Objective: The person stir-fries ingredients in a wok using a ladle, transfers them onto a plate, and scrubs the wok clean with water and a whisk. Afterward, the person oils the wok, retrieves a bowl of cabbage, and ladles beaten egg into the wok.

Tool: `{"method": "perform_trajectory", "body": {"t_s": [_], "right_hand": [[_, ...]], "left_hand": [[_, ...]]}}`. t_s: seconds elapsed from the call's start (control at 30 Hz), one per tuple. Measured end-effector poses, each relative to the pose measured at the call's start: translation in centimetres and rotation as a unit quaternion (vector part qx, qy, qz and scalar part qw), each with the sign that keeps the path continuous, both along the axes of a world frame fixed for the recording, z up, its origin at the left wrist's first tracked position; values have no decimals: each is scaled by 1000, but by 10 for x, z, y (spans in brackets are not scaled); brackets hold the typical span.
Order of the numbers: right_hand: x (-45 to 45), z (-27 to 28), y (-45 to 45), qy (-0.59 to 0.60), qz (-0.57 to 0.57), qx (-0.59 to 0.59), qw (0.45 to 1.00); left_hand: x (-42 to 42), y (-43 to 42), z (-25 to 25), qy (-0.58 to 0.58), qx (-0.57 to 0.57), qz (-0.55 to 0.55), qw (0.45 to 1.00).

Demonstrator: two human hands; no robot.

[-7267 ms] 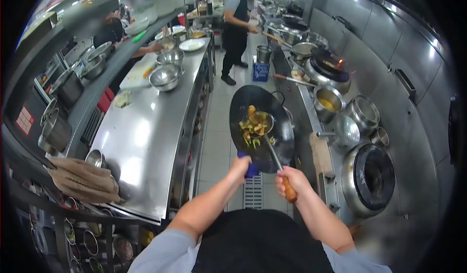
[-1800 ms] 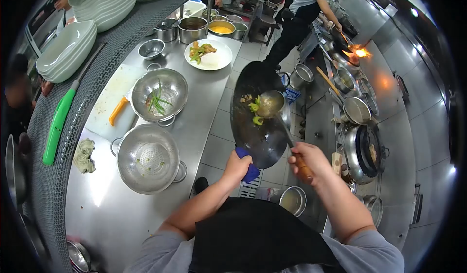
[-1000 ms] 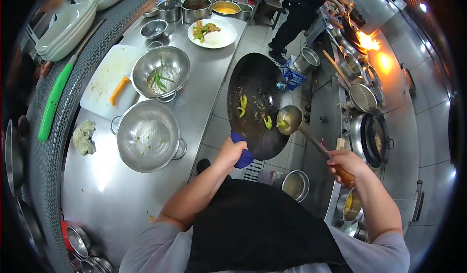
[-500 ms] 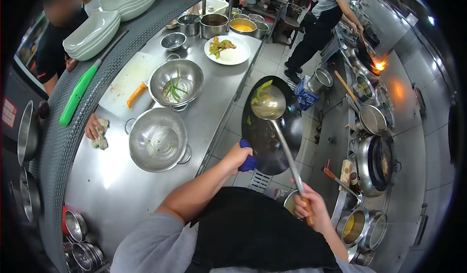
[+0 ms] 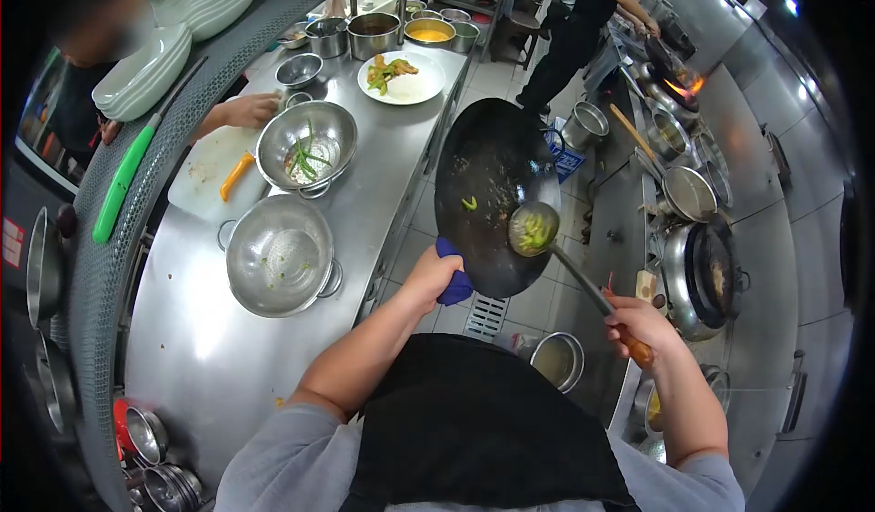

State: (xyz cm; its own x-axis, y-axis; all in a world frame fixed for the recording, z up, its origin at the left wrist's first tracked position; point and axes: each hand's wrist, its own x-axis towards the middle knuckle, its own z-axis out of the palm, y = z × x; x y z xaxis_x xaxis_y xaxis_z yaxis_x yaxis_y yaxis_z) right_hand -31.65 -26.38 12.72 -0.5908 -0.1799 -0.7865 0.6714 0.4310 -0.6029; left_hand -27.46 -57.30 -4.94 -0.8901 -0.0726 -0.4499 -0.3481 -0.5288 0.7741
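Left hand (image 5: 433, 277) clamped on wok (image 5: 497, 266) rim through rag (image 5: 456, 284), right hand (image 5: 643, 324) wrapped round ladle (image 5: 581, 280). Wok out past worktop's (image 5: 210, 357) right edge; greens (image 5: 536, 231) in ladle by wok's right rim. Sloppy ladle tilt could dump greens on floor (image 5: 538, 310) imo.

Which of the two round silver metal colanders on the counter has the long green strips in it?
The colander nearer the round white plate holds them; the other colander, nearer the black cloth apron, shows only small green scraps.
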Motion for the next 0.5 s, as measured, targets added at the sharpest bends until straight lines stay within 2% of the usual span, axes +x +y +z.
{"method": "perform_trajectory", "body": {"t_s": [0.07,0.13,0.2,0.27,0.3,0.37,0.4,0.47,0.5], "right_hand": [[-1,-2,-18,-2,13,-12,1000],[5,7,-46,-59,-14,-159,985],[13,20,-63,-50,-30,-183,981],[16,30,-75,-83,-87,-331,936],[15,33,-81,-74,-94,-345,931],[3,36,-91,-77,-90,-359,926],[-5,37,-97,-84,-95,-370,920],[-27,36,-117,-62,-60,-370,925],[-40,37,-132,-6,-15,-339,941]], "left_hand": [[-10,7,-5,25,-109,8,994],[-20,10,-5,28,-147,21,988],[-29,4,-13,33,-189,37,981],[-40,-8,-28,47,-161,11,986],[-41,-14,-20,54,-166,20,984],[-36,-21,-2,5,-64,13,998],[-37,-25,-3,11,-66,23,998],[-37,-32,-11,-7,12,27,1000],[-33,-34,-3,5,50,11,999]]}}
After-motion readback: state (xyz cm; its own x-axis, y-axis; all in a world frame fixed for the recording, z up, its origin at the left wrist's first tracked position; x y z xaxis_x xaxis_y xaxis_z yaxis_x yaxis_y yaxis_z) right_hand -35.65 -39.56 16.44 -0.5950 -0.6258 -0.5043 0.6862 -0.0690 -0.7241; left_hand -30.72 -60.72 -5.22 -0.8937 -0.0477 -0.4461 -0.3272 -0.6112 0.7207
